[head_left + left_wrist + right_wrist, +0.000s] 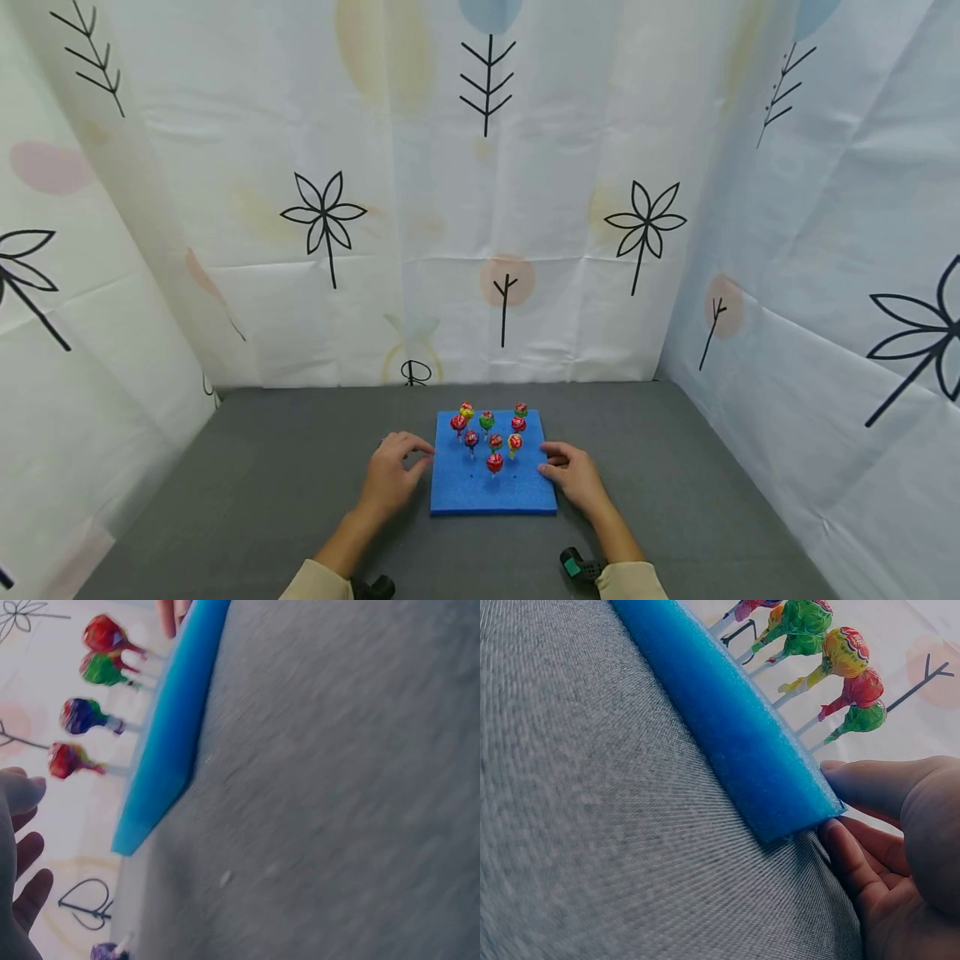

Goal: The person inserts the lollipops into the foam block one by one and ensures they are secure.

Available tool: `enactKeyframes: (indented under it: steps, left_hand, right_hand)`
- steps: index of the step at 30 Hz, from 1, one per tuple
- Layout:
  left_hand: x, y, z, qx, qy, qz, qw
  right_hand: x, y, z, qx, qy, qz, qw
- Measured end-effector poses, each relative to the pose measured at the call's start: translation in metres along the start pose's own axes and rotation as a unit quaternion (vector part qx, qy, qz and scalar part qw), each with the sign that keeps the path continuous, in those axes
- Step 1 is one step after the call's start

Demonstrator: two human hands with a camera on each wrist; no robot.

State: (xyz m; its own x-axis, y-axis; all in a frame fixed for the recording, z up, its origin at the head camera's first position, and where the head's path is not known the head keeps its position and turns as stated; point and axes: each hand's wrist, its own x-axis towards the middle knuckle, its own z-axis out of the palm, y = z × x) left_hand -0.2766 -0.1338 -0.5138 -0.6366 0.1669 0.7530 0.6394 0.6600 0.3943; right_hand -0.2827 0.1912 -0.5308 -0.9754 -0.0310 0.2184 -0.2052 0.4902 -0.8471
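Note:
A blue foam board point(491, 498) lies flat on the table, with several wrapped lollipops point(494, 462) standing upright in it on their sticks. At its right side, my right hand point(579, 482) pinches the edge near a corner, thumb point(870, 784) above and fingers underneath. My left hand point(392, 477) is by the left edge of the board, its fingertips right at that edge in the head view. The left wrist view shows these fingers point(30, 896) loosely spread, with nothing between them. Red, green, yellow and purple wrappers cover the candy heads.
Grey cloth point(285, 475) covers the table around the board. Patterned white curtains point(420, 208) enclose the back and both sides. A purple-wrapped lollipop point(105, 951) shows at the bottom edge of the left wrist view. Dark wrist devices point(581, 567) sit by both sleeves.

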Motion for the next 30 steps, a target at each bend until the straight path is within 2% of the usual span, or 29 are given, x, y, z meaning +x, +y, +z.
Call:
enactKeyframes:
  steps: [8,13,20,26,30]
  left_hand:
    - [0.005,-0.012,-0.010,0.013,-0.018,-0.053,0.9983]
    - [0.006,-0.022,-0.013,0.007,-0.047,-0.086,0.9952]
    - [0.001,-0.040,-0.017,0.006,-0.094,-0.136,0.9862]
    - [-0.001,-0.050,-0.021,-0.007,-0.100,-0.163,0.9815]
    - [-0.003,-0.057,-0.021,-0.013,-0.109,-0.198,0.9741]
  right_hand:
    - [0.001,0.000,0.000,-0.002,-0.002,-0.005,1.0000]
    - [0.000,0.001,0.001,-0.002,-0.005,-0.007,1.0000]
    - [0.000,0.001,0.000,-0.002,-0.004,-0.006,1.0000]
    - [0.000,0.000,0.000,-0.001,-0.003,-0.004,1.0000]
    - [0.000,0.000,0.000,0.002,-0.002,-0.005,1.0000]
